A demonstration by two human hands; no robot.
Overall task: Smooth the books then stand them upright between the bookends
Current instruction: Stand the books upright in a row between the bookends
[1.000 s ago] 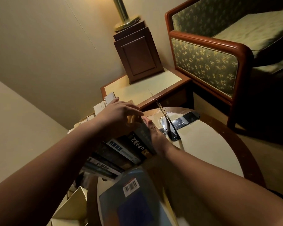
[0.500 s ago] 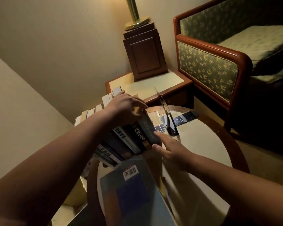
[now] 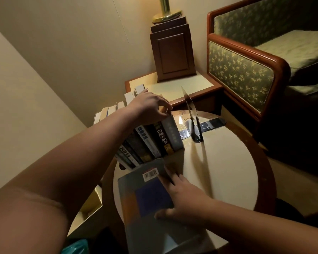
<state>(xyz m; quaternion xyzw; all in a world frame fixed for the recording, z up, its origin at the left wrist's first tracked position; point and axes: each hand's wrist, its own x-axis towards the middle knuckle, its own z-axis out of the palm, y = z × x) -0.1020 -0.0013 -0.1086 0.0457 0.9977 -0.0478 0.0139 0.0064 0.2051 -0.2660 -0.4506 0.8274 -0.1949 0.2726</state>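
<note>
Two hands are engaged on separate items. Left hand (image 3: 149, 107) lies on top of the row of upright dark-spined books (image 3: 151, 142), its fingers curled over the upper edge of the grey end volume and holding it; the row stands directly beneath this hand and leans slightly. Right hand (image 3: 184, 198) rests on the grey-blue book with a white barcode label (image 3: 145, 202), which lies flat under and to the left of that hand, just nearer the person than the row. Its fingers are extended and spread along the cover's right edge, the thumb laid on the cover; whether the edge is gripped cannot be told. Thin dark L-shaped bookend (image 3: 193, 123) stands upright beyond the right hand and to the right of the left hand, apart from the end volume with bare surface between. All items sit on the round cream-topped table with a brown wooden rim (image 3: 228, 162). Green patterned armchair (image 3: 240, 70) stands well beyond the right hand.
</note>
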